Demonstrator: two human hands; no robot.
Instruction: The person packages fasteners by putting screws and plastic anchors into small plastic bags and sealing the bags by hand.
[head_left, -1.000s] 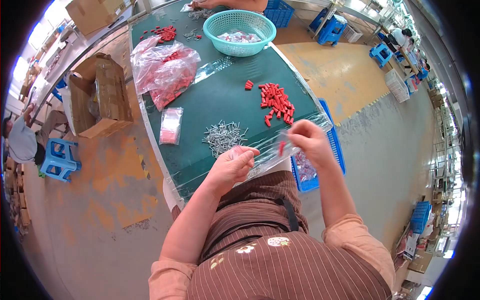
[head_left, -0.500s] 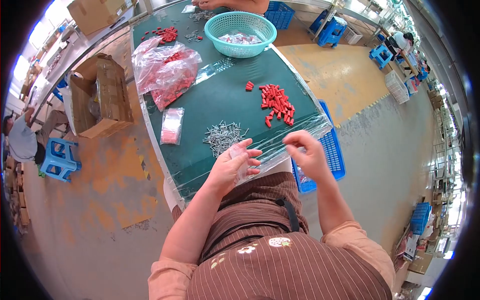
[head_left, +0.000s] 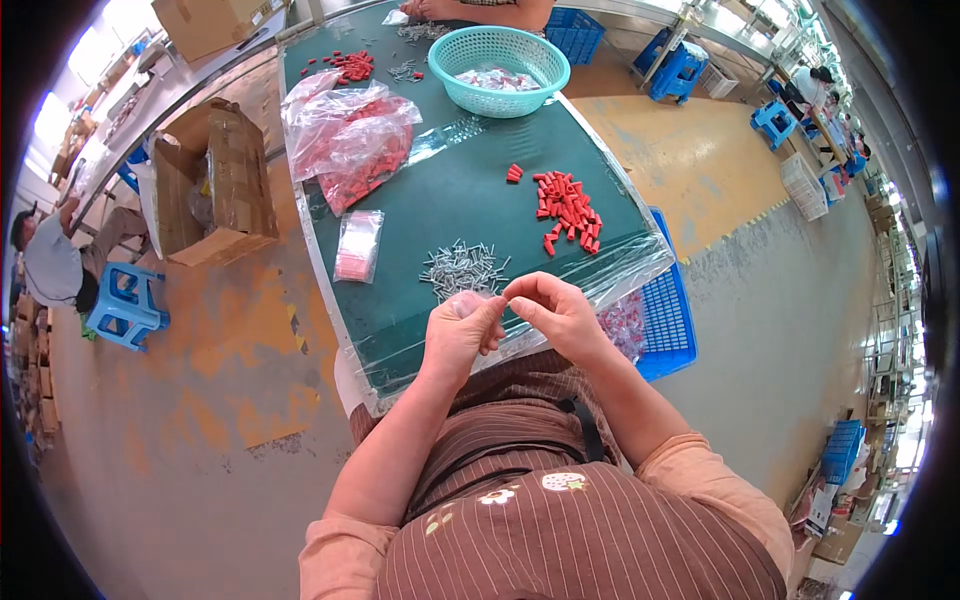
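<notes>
My left hand [head_left: 462, 336] is closed around a small clear plastic bag [head_left: 468, 302], mostly hidden by the fingers. Thumb and forefinger of my right hand [head_left: 562, 318] are pinched together, meeting my left fingertips at the bag's side. What the right fingers hold is too small to make out. Just beyond my hands lies a pile of short grey metal pins [head_left: 464, 268]. Red tube-shaped pieces [head_left: 568, 208] are heaped farther right, with a few more [head_left: 514, 173] lying apart. A stack of flat clear bags [head_left: 358, 248] with a pink-red band lies to the left.
On the green tabletop [head_left: 480, 180] sit a large plastic bag of red pieces [head_left: 352, 150] and a turquoise basket [head_left: 500, 100] holding small packets. A blue crate [head_left: 668, 310] stands below the right edge. Across the table, another person's arms [head_left: 490, 12] show. A cardboard box [head_left: 222, 190] stands left.
My right hand has moved left to meet my left hand. My left hand has turned from palm open to fingers closed around the bag. The view has shifted slightly.
</notes>
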